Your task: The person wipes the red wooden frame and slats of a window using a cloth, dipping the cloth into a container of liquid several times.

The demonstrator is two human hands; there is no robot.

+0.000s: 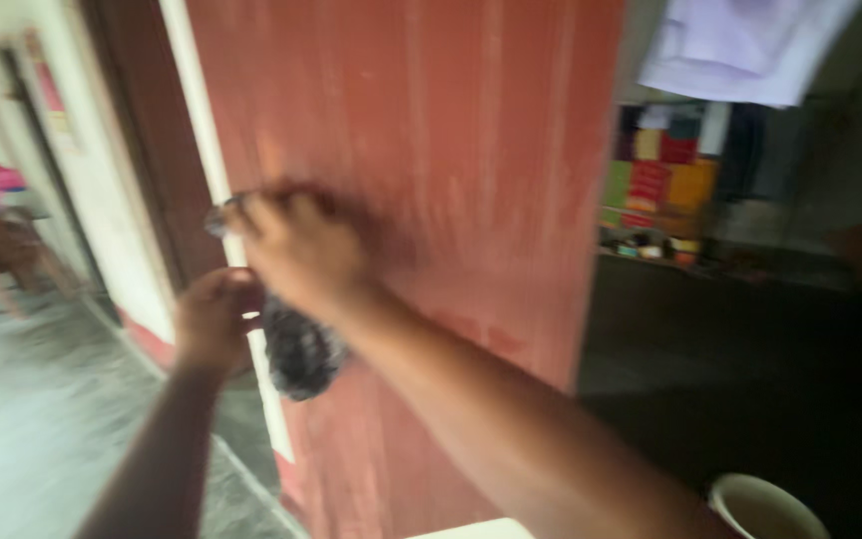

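Frame heavily blurred by motion; details soft.

Right hand raised against the face of a red-brown door, near its left edge. Fingers curled over a small pale, roundish object at the door's edge, possibly a knob or latch; its kind cannot be told. How tightly the fingers close on it cannot be told either.

Left hand lower, just beside the same edge, fingers bent inward. A dark, crumpled bundle, cloth or a bag, hangs between the two hands, just under the right wrist and touching the door's face. Which hand has hold of it is unclear in the blur.

A white strip runs along the door's left edge. Beyond it, a grey floor and a pale wall.

To the right of the door, a dim room: coloured packets stacked on a shelf, pale cloth hanging above. A light-rimmed cup or bowl sits at the bottom right, by the right forearm.
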